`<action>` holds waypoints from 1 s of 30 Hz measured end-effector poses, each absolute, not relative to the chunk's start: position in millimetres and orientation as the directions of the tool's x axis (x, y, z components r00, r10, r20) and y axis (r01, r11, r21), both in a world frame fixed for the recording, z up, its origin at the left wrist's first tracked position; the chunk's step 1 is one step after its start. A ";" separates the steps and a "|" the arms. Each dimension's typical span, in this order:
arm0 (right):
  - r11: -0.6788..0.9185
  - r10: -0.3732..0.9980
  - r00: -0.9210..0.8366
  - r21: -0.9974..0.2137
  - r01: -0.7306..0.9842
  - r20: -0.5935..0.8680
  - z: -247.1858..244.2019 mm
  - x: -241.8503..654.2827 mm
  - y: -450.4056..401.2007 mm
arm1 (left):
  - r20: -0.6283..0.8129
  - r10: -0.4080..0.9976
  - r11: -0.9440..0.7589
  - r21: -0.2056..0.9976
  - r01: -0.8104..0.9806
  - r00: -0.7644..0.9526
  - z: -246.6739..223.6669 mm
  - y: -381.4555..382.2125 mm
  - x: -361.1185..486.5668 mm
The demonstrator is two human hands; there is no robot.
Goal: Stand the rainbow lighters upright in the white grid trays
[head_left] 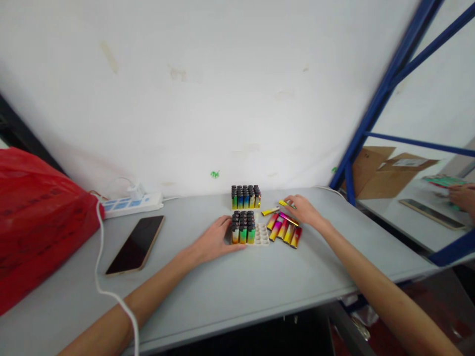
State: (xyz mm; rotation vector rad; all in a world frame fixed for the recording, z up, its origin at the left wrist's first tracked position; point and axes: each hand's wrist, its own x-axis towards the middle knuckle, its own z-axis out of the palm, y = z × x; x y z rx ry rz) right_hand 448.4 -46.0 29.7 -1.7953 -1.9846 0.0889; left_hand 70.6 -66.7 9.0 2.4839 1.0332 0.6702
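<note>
My left hand (218, 241) is curled round the left side of a white tray (262, 237), thumb along its front edge. Upright lighters (243, 232) with black tops and green, blue or orange bodies fill the tray's left part; several cups on its right show bare. To the right, my right hand (302, 208) pinches a yellow lighter (287, 203) just above the table. Below that hand lies a loose group of red, yellow and purple lighters (284, 230). Another yellow lighter (270, 211) rests on its side between the tray and my right hand.
Behind the tray, a block of upright lighters (245, 198) stands near the wall. At left are a phone (136, 244), a power strip (133, 203), a white cable (99, 267) and a red bag (40, 222). Beyond the blue frame (374, 99), a cardboard box (393, 173) and another person's hand (463, 195) show.
</note>
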 end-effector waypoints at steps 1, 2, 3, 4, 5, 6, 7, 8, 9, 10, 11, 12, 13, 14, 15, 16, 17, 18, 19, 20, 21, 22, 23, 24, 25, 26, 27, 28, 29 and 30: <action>0.160 0.949 -0.020 -0.428 0.889 0.314 31.0 448.5 -47.1 | 0.283 0.734 -0.662 0.501 0.557 0.618 9.4 -67.1 70.8; 0.181 0.946 0.001 -0.530 0.829 0.325 33.1 447.7 -48.3 | 0.287 0.733 -0.663 0.505 0.553 0.617 9.9 -67.5 71.0; 0.206 0.945 0.019 -0.637 0.743 0.328 36.3 445.7 -49.6 | 0.292 0.732 -0.664 0.507 0.549 0.616 10.5 -67.9 71.1; 0.231 0.945 0.036 -0.738 0.634 0.326 40.4 442.2 -50.9 | 0.297 0.730 -0.666 0.508 0.546 0.615 11.1 -68.3 71.2; 0.253 0.944 0.056 -0.822 0.510 0.325 45.3 437.3 -51.9 | 0.299 0.729 -0.669 0.506 0.545 0.616 11.7 -68.7 71.2; 0.275 0.942 0.077 -0.884 0.379 0.326 50.7 431.1 -52.8 | 0.300 0.727 -0.671 0.501 0.547 0.618 12.2 -69.1 71.2; 0.292 0.941 0.098 -0.923 0.249 0.324 56.2 423.9 -53.4 | 0.297 0.726 -0.673 0.496 0.549 0.621 12.6 -69.3 71.1; 0.300 0.942 0.112 -0.945 0.129 0.315 61.4 416.1 -53.6 | 0.294 0.725 -0.674 0.492 0.551 0.623 12.9 -69.5 71.1; 0.300 0.946 0.117 -0.954 0.024 0.301 65.8 408.0 -53.5 | 0.292 0.724 -0.675 0.489 0.553 0.625 13.0 -69.5 71.0; 0.293 0.952 0.114 -0.954 -0.060 0.285 69.1 400.0 -53.3 | 0.290 0.722 -0.677 0.487 0.552 0.628 12.9 -69.4 70.9; 0.284 0.957 0.105 -0.951 -0.124 0.272 70.9 392.4 -53.0 | 0.289 0.720 -0.678 0.487 0.550 0.631 12.6 -69.3 70.9; 0.273 0.961 0.093 -0.947 -0.167 0.260 71.2 385.4 -52.9 | 0.288 0.718 -0.679 0.489 0.547 0.634 12.3 -69.1 70.8; 0.260 0.965 0.081 -0.946 -0.194 0.249 70.1 379.0 -53.1 | 0.290 0.718 -0.679 0.493 0.544 0.633 12.0 -69.1 70.8; 0.244 0.970 0.067 -0.948 -0.205 0.236 67.8 373.4 -53.7 | 0.290 0.719 -0.677 0.497 0.543 0.631 11.9 -69.1 70.8; 0.227 0.974 0.052 -0.952 -0.208 0.220 64.8 368.6 -54.9 | 0.290 0.721 -0.675 0.501 0.542 0.629 11.9 -69.2 70.8; 0.209 0.978 0.035 -0.956 -0.207 0.206 61.6 364.5 -56.7 | 0.290 0.724 -0.671 0.505 0.543 0.626 12.2 -69.5 70.9; 0.194 0.981 0.013 -0.959 -0.204 0.195 58.4 361.0 -58.9 | 0.288 0.727 -0.668 0.507 0.545 0.623 12.7 -69.8 70.9; 0.183 0.982 -0.013 -0.962 -0.201 0.189 55.6 358.1 -61.3 | 0.285 0.727 -0.667 0.507 0.546 0.624 13.3 -70.2 71.0; 0.176 0.982 -0.039 -0.964 -0.198 0.187 53.2 355.6 -63.7 | 0.283 0.726 -0.668 0.506 0.546 0.627 14.1 -70.5 71.2; 0.168 0.981 -0.061 -0.967 -0.191 0.183 51.2 353.5 -65.9 | 0.281 0.725 -0.669 0.505 0.546 0.629 14.7 -70.8 71.3; 0.157 0.982 -0.074 -0.972 -0.173 0.172 49.3 351.5 -67.6 | 0.280 0.724 -0.669 0.505 0.545 0.630 15.3 -71.0 71.4; 0.146 0.985 -0.077 -0.980 -0.138 0.157 47.3 349.7 -68.6 | 0.277 0.725 -0.669 0.505 0.546 0.631 15.7 -71.2 71.5; 0.142 0.987 -0.064 -0.986 -0.087 0.148 45.0 348.1 -69.0 | 0.275 0.727 -0.666 0.506 0.548 0.629 15.9 -71.2 71.5; 0.151 0.988 -0.041 -0.988 -0.021 0.152 42.4 346.5 -68.9 | 0.273 0.730 -0.663 0.507 0.551 0.627 15.9 -71.1 71.6; 0.173 0.985 -0.015 -0.983 0.057 0.172 39.5 345.0 -68.4 | 0.269 0.732 -0.661 0.506 0.555 0.626 15.9 -71.0 71.6; 0.205 0.978 0.008 -0.969 0.141 0.209 36.6 343.6 -67.7 | 0.266 0.732 -0.661 0.504 0.556 0.628 15.8 -71.0 71.5; 0.239 0.968 0.025 -0.946 0.221 0.250 33.9 342.2 -67.2 | 0.265 0.730 -0.662 0.502 0.556 0.630 15.7 -70.9 71.4; 0.263 0.957 0.040 -0.919 0.293 0.287 31.7 341.0 -67.0 | 0.266 0.727 -0.665 0.501 0.554 0.632 15.7 -70.8 71.3; 0.275 0.948 0.054 -0.893 0.355 0.313 30.0 339.8 -67.2 | 0.269 0.725 -0.668 0.500 0.551 0.635 15.7 -70.8 71.1; 0.276 0.942 0.068 -0.871 0.406 0.330 29.0 338.7 -67.9 | 0.272 0.722 -0.671 0.500 0.548 0.636 15.6 -70.8 71.0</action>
